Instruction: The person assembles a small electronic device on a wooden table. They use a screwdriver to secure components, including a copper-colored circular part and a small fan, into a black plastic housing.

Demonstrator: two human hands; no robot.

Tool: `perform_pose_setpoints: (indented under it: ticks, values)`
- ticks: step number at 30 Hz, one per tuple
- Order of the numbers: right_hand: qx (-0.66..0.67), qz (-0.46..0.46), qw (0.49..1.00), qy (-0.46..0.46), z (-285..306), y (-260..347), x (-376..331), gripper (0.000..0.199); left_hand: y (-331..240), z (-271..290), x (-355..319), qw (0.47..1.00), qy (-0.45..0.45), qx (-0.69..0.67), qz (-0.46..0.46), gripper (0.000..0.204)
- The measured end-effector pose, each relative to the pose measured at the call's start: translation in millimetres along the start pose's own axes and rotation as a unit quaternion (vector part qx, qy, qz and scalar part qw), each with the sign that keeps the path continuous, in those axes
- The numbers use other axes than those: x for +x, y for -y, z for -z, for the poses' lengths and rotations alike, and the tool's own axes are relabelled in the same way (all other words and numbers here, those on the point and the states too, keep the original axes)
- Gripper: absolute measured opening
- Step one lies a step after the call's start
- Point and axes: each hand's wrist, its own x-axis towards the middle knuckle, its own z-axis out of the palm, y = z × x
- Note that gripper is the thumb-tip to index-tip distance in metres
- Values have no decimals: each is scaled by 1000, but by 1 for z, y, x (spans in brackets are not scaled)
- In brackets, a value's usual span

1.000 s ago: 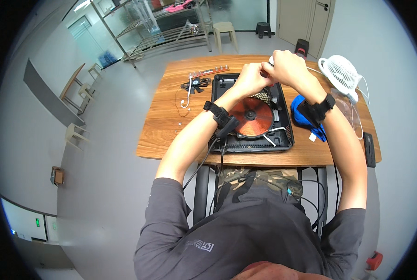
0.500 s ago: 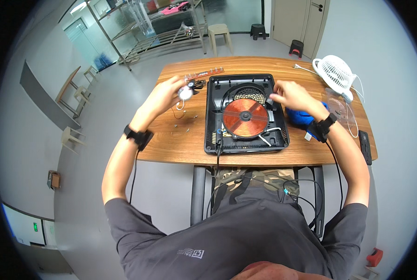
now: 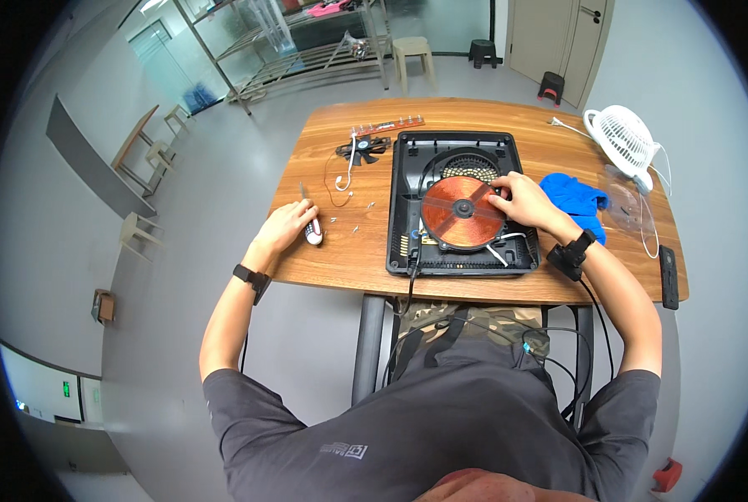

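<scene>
On the left side of the table, my left hand (image 3: 288,224) is closed over a screwdriver (image 3: 313,234) with a pale and dark handle; its thin shaft points away from me. The open black induction cooker housing (image 3: 402,167) lies in front of me. Inside it sits a round copper coil (image 3: 463,227) with dark cross bars. My right hand (image 3: 524,201) reaches in from the right, finger and thumb at the coil's upper right rim. Its exact hold is partly hidden. Several small screws (image 3: 355,229) lie between the left hand and the housing.
A small black fan (image 3: 369,151), a white cable (image 3: 349,173) and a reddish strip (image 3: 388,126) lie beyond the left hand. Right of the housing are a blue cloth (image 3: 573,197), a clear plastic piece (image 3: 627,209), a white fan (image 3: 622,138) and a black bar (image 3: 668,278).
My left hand has come down toward me with the screwdriver, away from the black fan. My right hand has moved from the housing's upper right edge to the coil rim. The view has shifted slightly.
</scene>
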Motion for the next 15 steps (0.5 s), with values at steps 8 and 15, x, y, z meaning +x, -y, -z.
perform_pose_setpoints:
  ticks: [8,15]
  values:
    - [-13,-44,999,22,-10,-8,14,34,1,-11,-17,1000,8,14,-18,31]
    - [47,-106,991,66,-11,-29,39,24,-1,-13,-16,1000,13,-1,-21,34]
